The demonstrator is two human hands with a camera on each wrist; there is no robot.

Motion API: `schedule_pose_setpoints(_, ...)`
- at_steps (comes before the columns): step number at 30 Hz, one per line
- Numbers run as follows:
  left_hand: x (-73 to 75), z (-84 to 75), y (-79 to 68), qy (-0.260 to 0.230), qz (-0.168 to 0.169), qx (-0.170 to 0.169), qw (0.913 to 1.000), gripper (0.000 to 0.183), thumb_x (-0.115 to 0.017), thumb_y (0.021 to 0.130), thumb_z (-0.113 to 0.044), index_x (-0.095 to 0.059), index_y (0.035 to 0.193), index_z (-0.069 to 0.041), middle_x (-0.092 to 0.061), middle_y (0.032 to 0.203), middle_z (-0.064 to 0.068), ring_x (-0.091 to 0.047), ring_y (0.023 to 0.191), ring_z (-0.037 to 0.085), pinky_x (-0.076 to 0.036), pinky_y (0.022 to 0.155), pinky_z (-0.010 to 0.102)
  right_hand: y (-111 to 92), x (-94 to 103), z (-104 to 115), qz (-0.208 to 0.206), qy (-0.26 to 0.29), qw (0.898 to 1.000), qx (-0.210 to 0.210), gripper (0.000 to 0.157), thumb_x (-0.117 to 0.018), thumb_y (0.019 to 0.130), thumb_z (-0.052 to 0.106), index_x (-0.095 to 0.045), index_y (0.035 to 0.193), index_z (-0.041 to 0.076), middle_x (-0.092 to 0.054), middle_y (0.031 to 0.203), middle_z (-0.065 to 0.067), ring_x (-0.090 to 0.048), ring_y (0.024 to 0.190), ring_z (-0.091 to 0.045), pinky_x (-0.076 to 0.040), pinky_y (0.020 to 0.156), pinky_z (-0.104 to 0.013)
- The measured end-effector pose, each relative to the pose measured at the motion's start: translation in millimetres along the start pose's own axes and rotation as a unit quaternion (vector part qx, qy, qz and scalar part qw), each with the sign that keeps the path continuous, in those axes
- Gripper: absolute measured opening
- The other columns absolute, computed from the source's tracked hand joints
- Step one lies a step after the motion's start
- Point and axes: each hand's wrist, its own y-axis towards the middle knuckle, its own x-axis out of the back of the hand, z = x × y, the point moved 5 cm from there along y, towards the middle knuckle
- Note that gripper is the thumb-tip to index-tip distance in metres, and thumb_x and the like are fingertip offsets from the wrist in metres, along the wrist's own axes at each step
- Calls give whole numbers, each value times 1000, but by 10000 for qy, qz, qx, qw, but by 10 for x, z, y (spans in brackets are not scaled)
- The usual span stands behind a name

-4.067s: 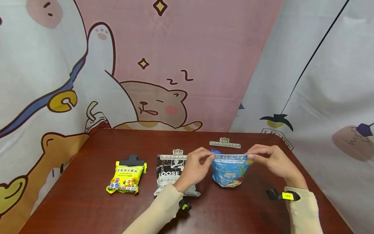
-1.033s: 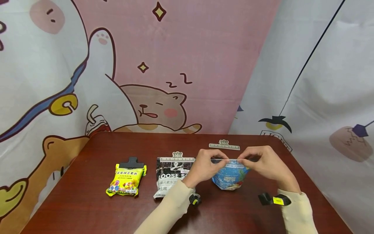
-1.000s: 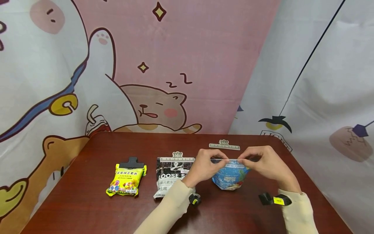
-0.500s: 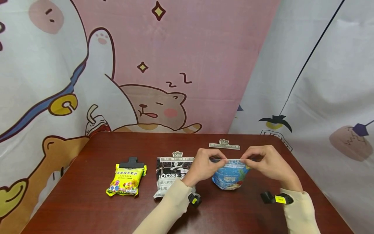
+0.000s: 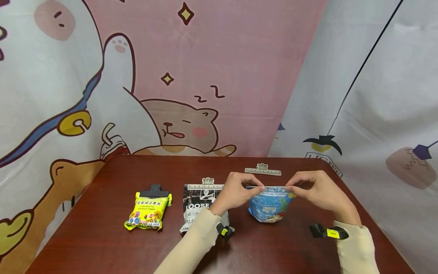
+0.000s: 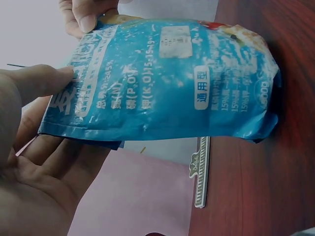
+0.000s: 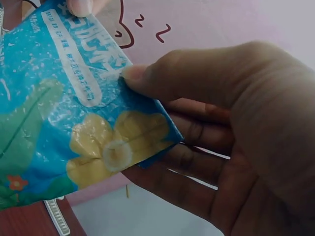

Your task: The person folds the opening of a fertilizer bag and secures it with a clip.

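A blue fertilizer bag (image 5: 268, 208) stands upright on the right part of the table, its top edge drawn flat between both hands. My left hand (image 5: 236, 192) pinches that edge left of its middle, thumb in front and fingers behind. On the other side, my right hand (image 5: 317, 191) pinches the edge near the right corner. In the left wrist view the printed front of the bag (image 6: 162, 83) fills the middle. A yellow flower on the bag (image 7: 103, 142) shows below the right thumb. Behind the bag lies a loose flat clip (image 5: 263, 169) with a ruler-like bar.
Left of my hands lies a black-and-white bag (image 5: 195, 207) with a similar clip (image 5: 207, 184) on its top, partly hidden by the left hand. Farther left is a yellow bag (image 5: 147, 213) under a black clip (image 5: 154, 191). The brown table (image 5: 102, 243) meets a printed curtain behind.
Over the last second both hands have slid apart along the top edge of the blue bag, the right hand farther. About four seconds ago they were also wide apart. The bag has barely moved.
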Motion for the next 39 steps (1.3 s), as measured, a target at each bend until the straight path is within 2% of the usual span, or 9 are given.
schedule_pose_setpoints(10, 4, -23, 1, -2, -74, -158, 9998, 6, -77, 93, -18, -83, 90, -19, -78, 85, -8, -67, 71, -2, -55, 63, 19, 3, 7, 19, -54, -107, 9996, 247, 11, -81, 90, 23, -78, 88, 33, -75, 87, 16, -64, 81, -6, -55, 72, -27)
schedule_pose_setpoints(17, 16, 11, -8, -101, 78, 143, 9998, 5, -78, 92, -24, -82, 94, -21, -77, 87, -10, -70, 74, 5, -54, 62, 20, -5, 2, -20, 20, -76, 10000, -46, 7, -80, 91, 26, -78, 91, 33, -75, 88, 14, -64, 84, -7, -54, 72, -26)
schedule_pose_setpoints(23, 93, 45, -23, -112, 197, 330, 9992, 4, -80, 90, -23, -82, 93, -22, -77, 86, -8, -72, 78, 2, -57, 70, 22, -34, 28, -60, 56, -35, 9997, -217, 3, -80, 90, 32, -79, 92, 33, -75, 90, 13, -62, 88, -9, -53, 73, -27)
schedule_pose_setpoints(26, 124, 55, -21, -114, 283, 363, 9989, 4, -80, 90, -23, -82, 93, -24, -78, 86, -9, -72, 79, 3, -57, 69, 23, -43, 47, -69, 14, -78, 9998, -192, 4, -81, 89, 31, -78, 92, 34, -75, 90, 13, -62, 88, -8, -53, 72, -27)
schedule_pose_setpoints(35, 123, 45, 4, -102, 229, 125, 9996, 4, -79, 91, -21, -82, 91, -21, -78, 83, -4, -72, 73, 10, -54, 63, 21, -29, 54, -40, -66, -23, 10000, 50, 6, -81, 90, 28, -78, 88, 33, -75, 88, 14, -62, 85, -8, -54, 70, -27)
schedule_pose_setpoints(39, 124, 39, -6, -77, 310, 179, 9993, 4, -78, 92, -20, -82, 92, -21, -79, 84, -3, -72, 74, 10, -52, 62, 20, -39, 43, -45, -54, -6, 10000, -15, 5, -81, 90, 28, -78, 89, 33, -75, 89, 13, -62, 85, -8, -54, 71, -27)
